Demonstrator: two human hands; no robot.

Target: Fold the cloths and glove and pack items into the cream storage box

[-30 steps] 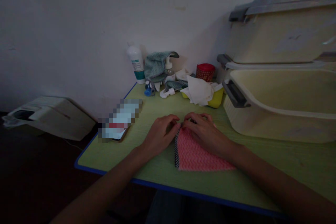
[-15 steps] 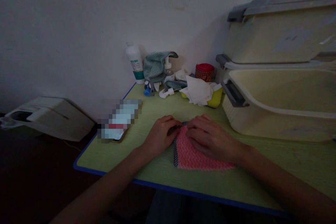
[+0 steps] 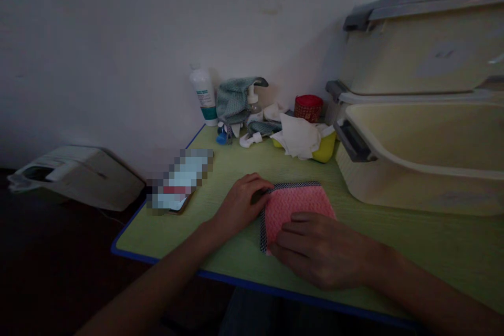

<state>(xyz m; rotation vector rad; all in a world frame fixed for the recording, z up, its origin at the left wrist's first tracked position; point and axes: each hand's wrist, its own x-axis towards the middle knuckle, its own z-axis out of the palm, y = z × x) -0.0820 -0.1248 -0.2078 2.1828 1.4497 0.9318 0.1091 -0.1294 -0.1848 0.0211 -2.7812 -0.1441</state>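
Observation:
A pink textured cloth (image 3: pixel 298 200) with a black-and-white checked border lies on the green table, folded into a rough square. At its far left corner my left hand (image 3: pixel 244 202) has thumb and fingers closed in a pinch on the border. My right hand (image 3: pixel 321 249) lies over the near part of the cloth, its fingers curled and close together, the tips at the near left corner. The palm and fingers of this hand hide the near edge and right side of the cloth.
A phone (image 3: pixel 183 181) lies left on the green table (image 3: pixel 236 252). Behind stand a white bottle (image 3: pixel 203 95), a grey-green cloth (image 3: pixel 234 97) over a pump bottle (image 3: pixel 253 100), tissues (image 3: pixel 299 136) in a yellow holder and a red basket (image 3: pixel 308 107). Storage bins (image 3: pixel 417 189) fill the right.
My right hand has slid from the far edge of the cloth toward its near left corner, uncovering the far border. The left hand stays at its corner.

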